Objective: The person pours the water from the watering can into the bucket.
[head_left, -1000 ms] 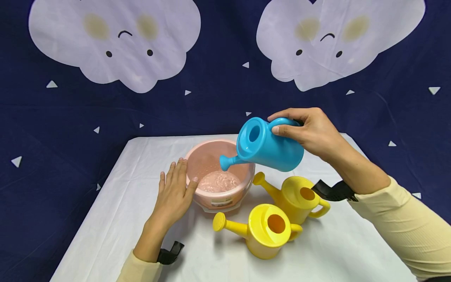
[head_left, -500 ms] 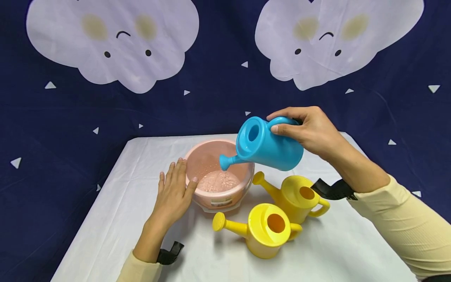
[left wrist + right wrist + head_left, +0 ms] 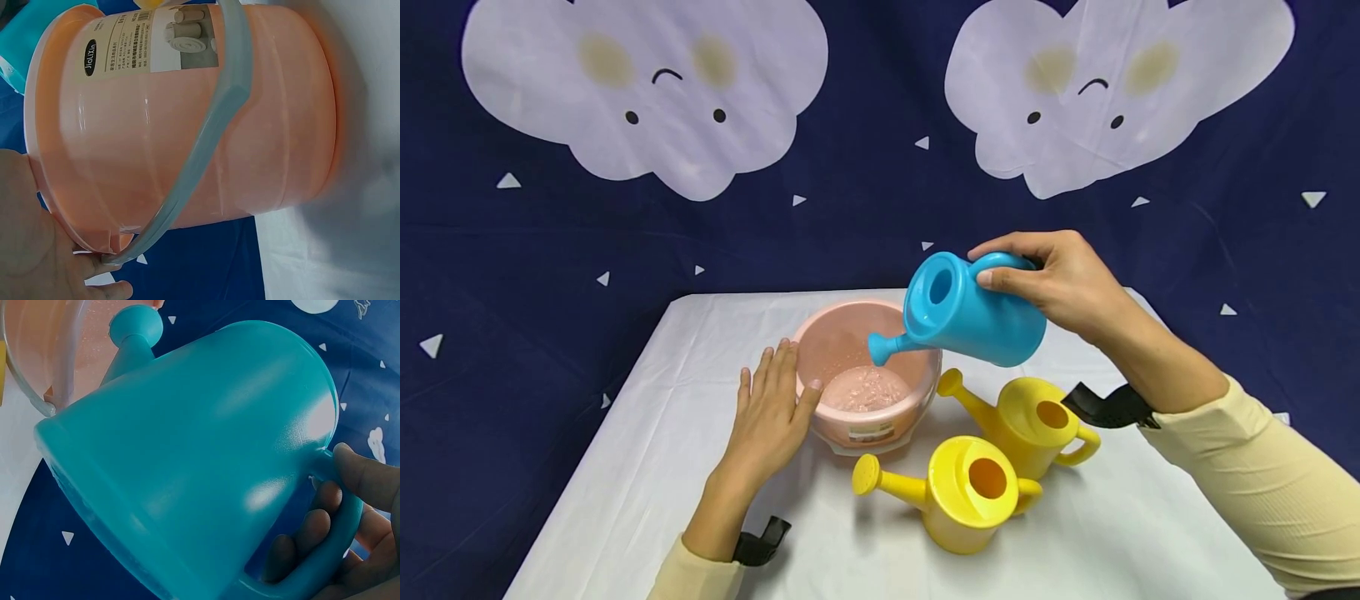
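My right hand (image 3: 1060, 275) grips the handle of a blue watering can (image 3: 985, 321), its fingers curled round the handle in the right wrist view. The can is tilted, its spout head (image 3: 136, 326) pointing down into a pink bucket (image 3: 868, 421). Water (image 3: 865, 389) with a rippled, bubbly surface lies in the bottom of the bucket. With fingers straight, my left hand (image 3: 767, 412) rests against the bucket's left rim. The left wrist view shows the bucket's label (image 3: 122, 44) and its pale grey handle (image 3: 206, 137) hanging down the side.
Two yellow watering cans stand on the white-covered table (image 3: 647, 467): a nearer one (image 3: 966, 525) in front of the bucket, and another (image 3: 1026, 417) just behind it to the right. A dark blue backdrop (image 3: 880, 167) with clouds hangs behind the table.
Both hands, the tilted blue watering can and the bucket keep their places. Only the ripples on the water in the bucket differ, and the head view shifts slightly.
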Tool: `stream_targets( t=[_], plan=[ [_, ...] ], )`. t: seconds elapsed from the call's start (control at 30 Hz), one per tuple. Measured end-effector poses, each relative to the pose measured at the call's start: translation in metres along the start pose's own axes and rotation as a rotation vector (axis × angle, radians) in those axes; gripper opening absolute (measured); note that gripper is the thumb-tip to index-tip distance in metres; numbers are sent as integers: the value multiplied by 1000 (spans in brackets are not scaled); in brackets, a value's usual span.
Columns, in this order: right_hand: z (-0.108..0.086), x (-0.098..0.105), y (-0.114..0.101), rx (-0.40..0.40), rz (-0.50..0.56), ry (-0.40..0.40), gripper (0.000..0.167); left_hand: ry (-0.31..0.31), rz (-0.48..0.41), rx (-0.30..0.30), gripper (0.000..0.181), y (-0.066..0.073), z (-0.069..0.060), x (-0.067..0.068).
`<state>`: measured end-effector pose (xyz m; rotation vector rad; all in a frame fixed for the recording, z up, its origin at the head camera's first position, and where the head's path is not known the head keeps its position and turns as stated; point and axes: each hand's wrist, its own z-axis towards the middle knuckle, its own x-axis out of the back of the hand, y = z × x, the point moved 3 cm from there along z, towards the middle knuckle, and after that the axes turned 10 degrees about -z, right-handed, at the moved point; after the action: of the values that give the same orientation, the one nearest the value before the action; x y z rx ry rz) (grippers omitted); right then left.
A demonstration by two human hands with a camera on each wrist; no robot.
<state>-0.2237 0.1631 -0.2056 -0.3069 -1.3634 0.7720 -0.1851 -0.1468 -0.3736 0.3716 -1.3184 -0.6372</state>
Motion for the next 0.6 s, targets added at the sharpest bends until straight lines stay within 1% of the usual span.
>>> stream_targets(
  t=[0.23,0.6],
  plan=[
    [1,-1,-1,5,-12,-2,31,3,-4,-1,70,0,0,0],
    [1,0,-3,18,-16,0,32,3,-2,-6,70,1,0,1]
  ],
)
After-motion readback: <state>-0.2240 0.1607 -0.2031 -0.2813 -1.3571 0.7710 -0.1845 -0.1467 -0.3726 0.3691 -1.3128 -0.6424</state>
